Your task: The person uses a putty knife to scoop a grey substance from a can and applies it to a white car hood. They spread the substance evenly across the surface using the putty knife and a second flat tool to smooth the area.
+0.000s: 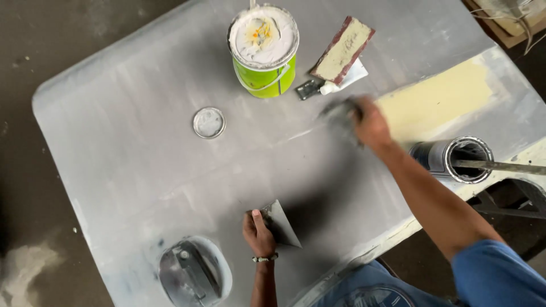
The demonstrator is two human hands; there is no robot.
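Head view, looking down on a large grey panel (pixel 142 165) with rounded corners that serves as the surface; dark floor (pixel 23 170) at far left.

Near the lower left edge of the surface: an oval cut-out (pixel 193 273) with grey metal parts visible inside.

Just right of it, left hand (pixel 259 233), with a beaded bracelet (pixel 265 258) on the wrist. Fingers closed on a flat metal scraper (pixel 283 224), thumb on top; the blade lies flat against the surface, pointing away from the person.

Upper middle: small round lid (pixel 209 123) lying flat, alone. Right of it and farther from the person, a green can (pixel 264 77) standing upright, its top caked in white filler with yellow specks. Just beside the can, a block (pixel 343 50) with reddish edges and a pale yellow face, resting on a white sheet (pixel 347 79) next to a small dark piece (pixel 309 88).

Right of centre: right hand (pixel 369 122), arm stretched out. Fingers clenched on a dark blurred thing, probably a sanding pad (pixel 340 113), pressed on the surface. Motion blur; exact kind cannot be told.

Beyond the hand: a pale yellow patch (pixel 435 99) on the panel. Near the right edge: an open grey tin (pixel 458 159) lying on its side, with a stick (pixel 500 166) protruding from its mouth. Blue sleeve (pixel 497 276) at lower right.
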